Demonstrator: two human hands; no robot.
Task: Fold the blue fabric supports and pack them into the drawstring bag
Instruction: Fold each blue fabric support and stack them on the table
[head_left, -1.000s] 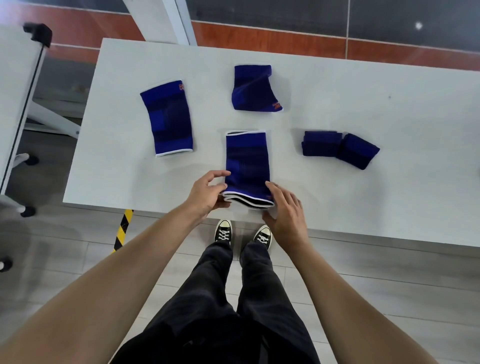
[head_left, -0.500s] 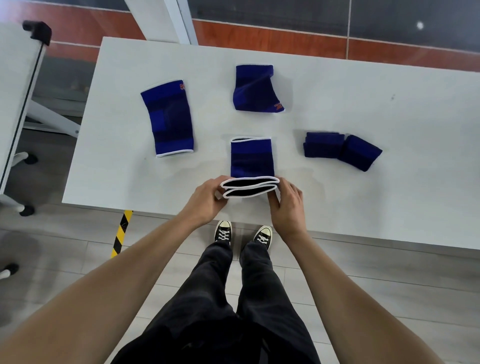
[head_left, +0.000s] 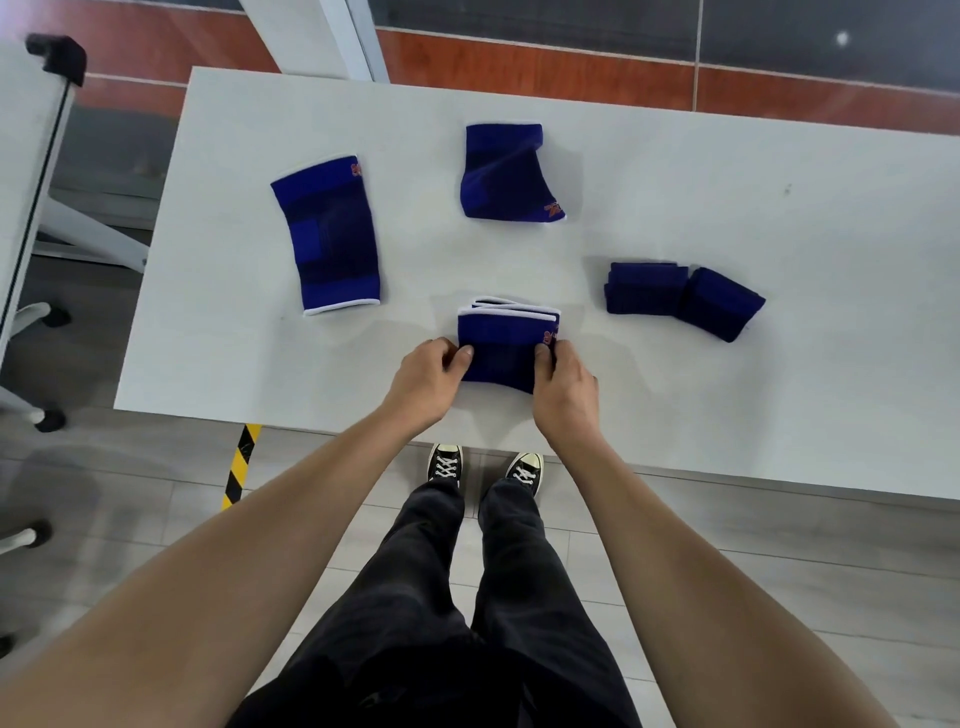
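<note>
1. We see our left hand (head_left: 423, 382) gripping the left edge of the folded blue support (head_left: 501, 353), thumb laid on top of the fabric and fingers curled at its side.
2. Our right hand (head_left: 566, 387) grips the right edge of the same support, thumb on top and fingers wrapped round the side near the orange logo.
3. This support lies doubled over on the white bench (head_left: 779, 218), close to the near edge, with its white-trimmed ends stacked together at the far side.
4. To the left and a little farther back, a flat support (head_left: 327, 234) lies unfolded, its white trim facing us.
5. Farther back, near the middle, a second support (head_left: 506, 174) lies loosely creased, with an orange logo at its near right corner.
6. To the right, two folded supports (head_left: 680, 299) sit touching each other, the right one angled.
7. We cannot see a drawstring bag in this view.
</note>
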